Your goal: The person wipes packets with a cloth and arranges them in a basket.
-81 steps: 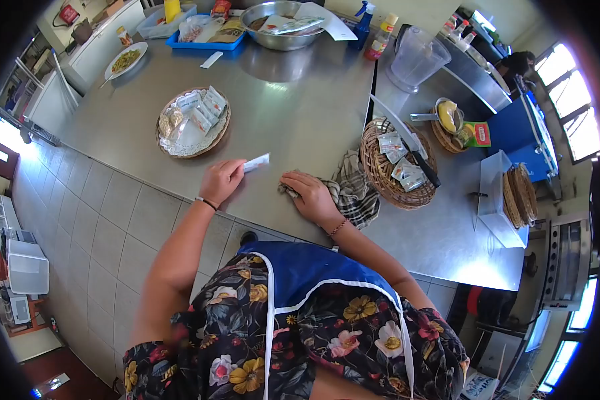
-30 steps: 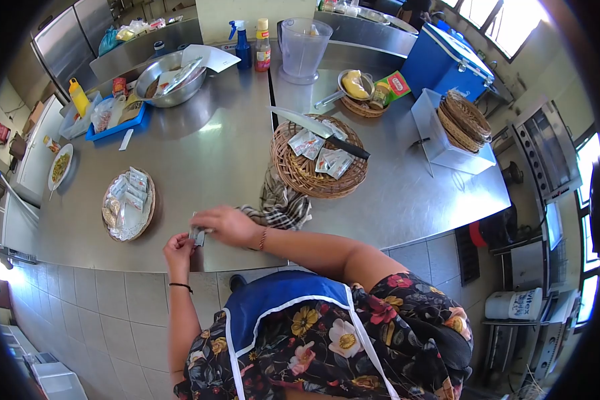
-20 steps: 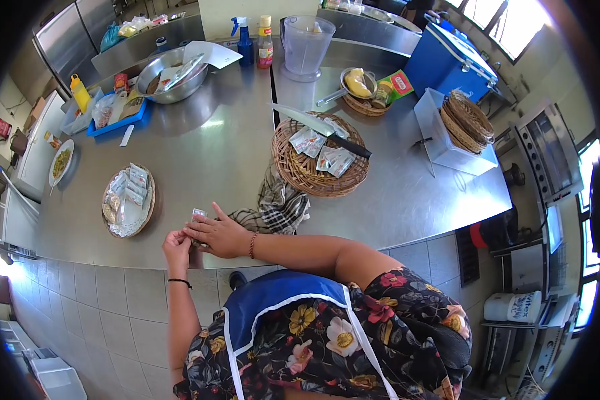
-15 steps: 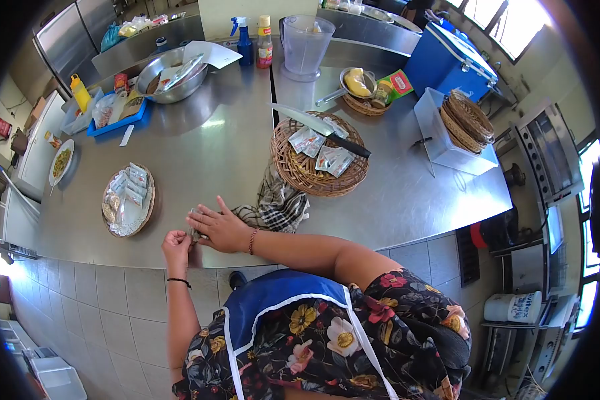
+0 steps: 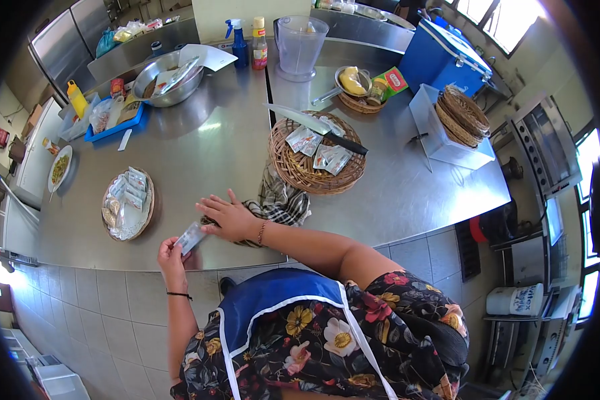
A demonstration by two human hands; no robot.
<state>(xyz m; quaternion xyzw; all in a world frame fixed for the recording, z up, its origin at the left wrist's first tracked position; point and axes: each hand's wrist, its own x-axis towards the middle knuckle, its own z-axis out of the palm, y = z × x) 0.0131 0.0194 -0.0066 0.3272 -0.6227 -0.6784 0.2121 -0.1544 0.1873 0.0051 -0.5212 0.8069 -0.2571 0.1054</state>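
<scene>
In the head view, the left hand (image 5: 173, 261) pinches a small packet (image 5: 190, 239) between thumb and fingers, by the front edge of the desk (image 5: 200, 167). The right hand (image 5: 231, 220) lies spread, fingers apart, on a checked cloth (image 5: 283, 202) just beside that packet. The lined basket (image 5: 151, 207) on the left contains white sachets (image 5: 135, 190) and clear bags of something brownish. More sachets lie in the wicker basket (image 5: 300, 177), with a knife (image 5: 321, 129) across it. A clear bin (image 5: 440, 143) holds stacked baskets (image 5: 460, 119); a steel bowl (image 5: 173, 98) holds packs and paper; a blue tray (image 5: 117, 132) carries bags; a plate (image 5: 63, 151) bears greenish food (image 5: 60, 169).
</scene>
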